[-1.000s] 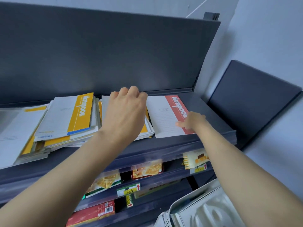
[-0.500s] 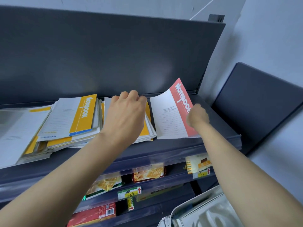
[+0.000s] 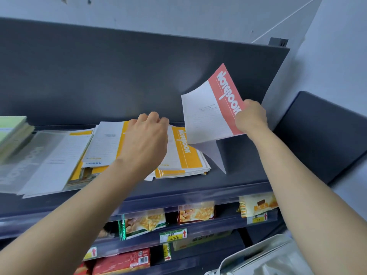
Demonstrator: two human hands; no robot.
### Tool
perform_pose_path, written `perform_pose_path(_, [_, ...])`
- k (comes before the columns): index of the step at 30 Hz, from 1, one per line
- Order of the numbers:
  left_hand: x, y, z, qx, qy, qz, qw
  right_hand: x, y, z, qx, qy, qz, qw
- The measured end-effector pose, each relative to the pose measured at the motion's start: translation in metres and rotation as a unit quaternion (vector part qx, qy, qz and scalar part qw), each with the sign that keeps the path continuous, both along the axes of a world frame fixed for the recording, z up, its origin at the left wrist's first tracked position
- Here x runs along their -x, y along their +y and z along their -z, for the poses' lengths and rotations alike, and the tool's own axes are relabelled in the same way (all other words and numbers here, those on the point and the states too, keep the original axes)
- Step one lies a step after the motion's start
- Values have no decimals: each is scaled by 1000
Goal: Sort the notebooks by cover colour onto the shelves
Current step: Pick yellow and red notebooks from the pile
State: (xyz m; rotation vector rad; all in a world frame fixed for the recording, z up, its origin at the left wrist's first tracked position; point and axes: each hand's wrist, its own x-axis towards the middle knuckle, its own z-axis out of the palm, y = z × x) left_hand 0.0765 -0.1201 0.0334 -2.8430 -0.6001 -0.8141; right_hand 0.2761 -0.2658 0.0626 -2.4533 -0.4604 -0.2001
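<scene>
The red notebook (image 3: 216,108) is clear of the shelf (image 3: 244,175) and held in the right hand (image 3: 251,117), which grips it at the red title band near the lower right corner, fingers curled round the edge. It stands nearly upright, cover toward the camera. Its long axis runs up and leans a little left at the top. A white leaf (or the back cover, can't tell which) hangs open below it, and its tip seems to touch the shelf.

The left hand (image 3: 147,135) sits knuckles-up on the yellow pile (image 3: 186,155) just left of the red one. Its fingers curl over the far side, but whether they pinch a cover or only rest there is hidden, so I can't tell.

What matters for the next move is that the red notebook is at the right end of the shelf w/ bare shelf directly under it. Everything to its left is another colour, i.e. a second yellow pile (image 3: 105,143), then a grey cover (image 3: 29,161), then a green stack (image 3: 12,128) at the far left. No red pile shows here, and the lower shelves hold snack packets (image 3: 196,212).

So prob. it goes elsewhere, or starts its own spot at that right end. The right hand already has it, and the left is nearer the yellows. Watch the hanging leaf, which could fold under if the notebook is laid flat.
</scene>
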Motion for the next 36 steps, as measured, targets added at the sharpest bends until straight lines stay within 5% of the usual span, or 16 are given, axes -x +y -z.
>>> perform_pose_path(21, [150,149,52,130,112,-291,941,91,127,62,75,226,-175,955])
perform_pose_path(28, [171,157,61,195,124,-352,907,103,140,60,131,199,-181,954])
perform_pose_path(32, [173,162,60,281,80,-340,894,107,145,54,74,188,-163,966])
perform_pose_path(36, [172,161,54,257,58,-320,910,115,150,46,9,179,-167,970])
